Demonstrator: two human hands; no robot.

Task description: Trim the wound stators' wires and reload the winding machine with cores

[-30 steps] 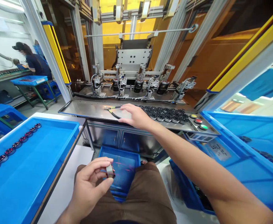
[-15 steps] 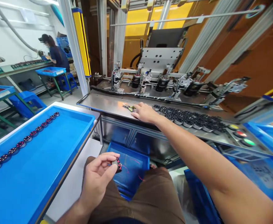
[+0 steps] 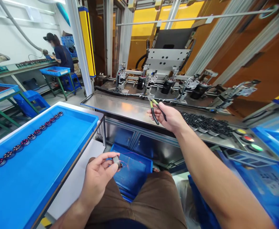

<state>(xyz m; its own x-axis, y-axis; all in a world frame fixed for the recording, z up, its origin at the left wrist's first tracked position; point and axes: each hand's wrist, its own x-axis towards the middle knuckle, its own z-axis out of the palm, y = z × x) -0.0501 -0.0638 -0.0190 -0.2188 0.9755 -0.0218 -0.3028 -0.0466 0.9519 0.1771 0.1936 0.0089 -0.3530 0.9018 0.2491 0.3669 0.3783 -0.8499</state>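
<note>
My left hand (image 3: pixel 98 176) pinches a small wound motor core (image 3: pixel 117 161) between thumb and fingertips, above my lap and a blue bin (image 3: pixel 132 173); it looks hard, compact and fairly light, best taken by its smooth metal rim, since the fine red wires trailing from it seem fragile. My right hand (image 3: pixel 170 117) is clenched on the handles of a pair of pliers (image 3: pixel 155 106), lifted over the steel worktop (image 3: pixel 120 108). A blue tray (image 3: pixel 46 152) at my left carries one row of wound cores (image 3: pixel 27 137); black cores (image 3: pixel 206 121) lie massed on the worktop
</note>
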